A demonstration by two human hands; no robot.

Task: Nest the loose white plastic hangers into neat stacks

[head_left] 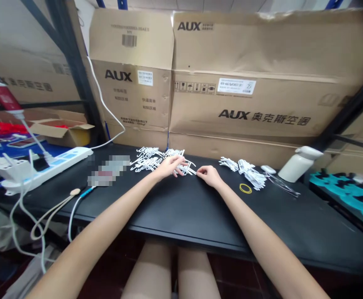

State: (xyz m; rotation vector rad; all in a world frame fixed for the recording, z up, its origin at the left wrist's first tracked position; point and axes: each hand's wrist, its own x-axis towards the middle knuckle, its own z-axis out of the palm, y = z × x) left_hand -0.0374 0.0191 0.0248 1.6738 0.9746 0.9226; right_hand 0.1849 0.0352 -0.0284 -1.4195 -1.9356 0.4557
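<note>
Thin white hooked pieces [145, 163] lie in several loose clusters near the back of the black table. My left hand [169, 167] is over the right part of these clusters, fingers spread, touching or just above the pieces. My right hand [211, 176] is beside it, thumb and fingertips pinched at the ends of a few white pieces [191, 169] that stick out to the right. How many it grips is hidden. Farther right lie gathered bundles of similar white pieces [251, 174], with a ring of yellow rubber bands [245, 189] in front of them.
A phone-like blurred item [108, 172] and cables are left of the pile, beyond them a white power strip [53, 166]. At right stand a white bottle [300, 164], glasses [284, 185] and a turquoise tray [346, 193]. Cardboard sheets [231, 54] wall the back.
</note>
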